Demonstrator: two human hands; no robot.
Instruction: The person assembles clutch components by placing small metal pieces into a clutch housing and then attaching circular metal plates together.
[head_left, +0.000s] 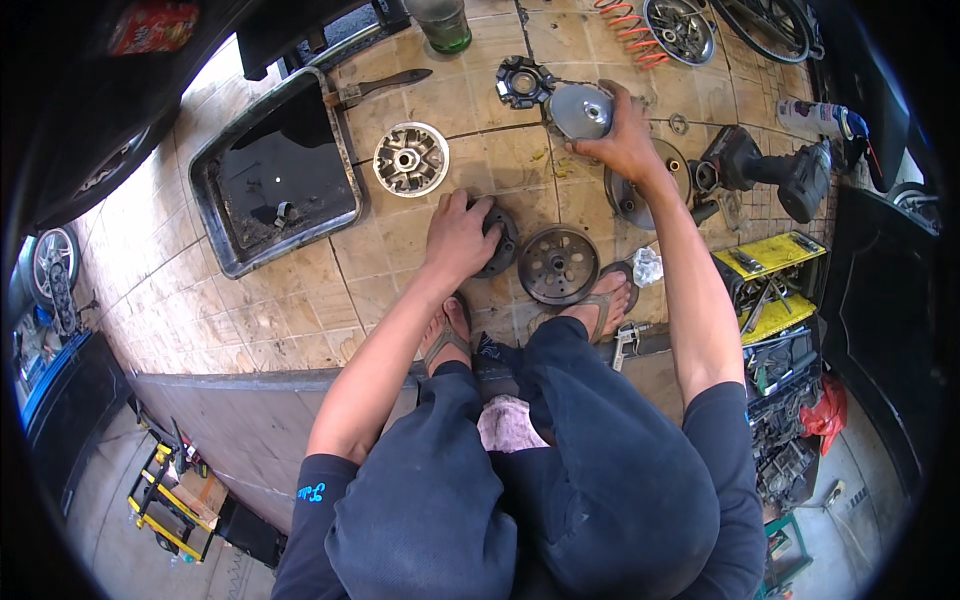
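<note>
My right hand (pixel 628 135) grips the right side of a smooth silver pulley disc (pixel 580 112), thumb on the near edge and fingers on the far side. My left hand (pixel 460 238) lies over a dark round metal part (pixel 503 247), its fingers curled on the left side and hiding much of it. Right beside that part is a dark clutch bell (pixel 558 264) with holes in its face. Beyond my left hand a ribbed silver variator (pixel 411 160) lies flat. A black spoked ring part (pixel 523 82) touches or nearly touches the disc's far left.
Left stands a black tray (pixel 352 200) with dark liquid, a brush (pixel 385 87) at its edge. Another round plate (pixel 630 200) lies under my right wrist. Further right are a cordless impact wrench (pixel 765 170), a spray can (pixel 815 118) and a yellow toolbox (pixel 770 255). A red spring (pixel 632 35) lies far back.
</note>
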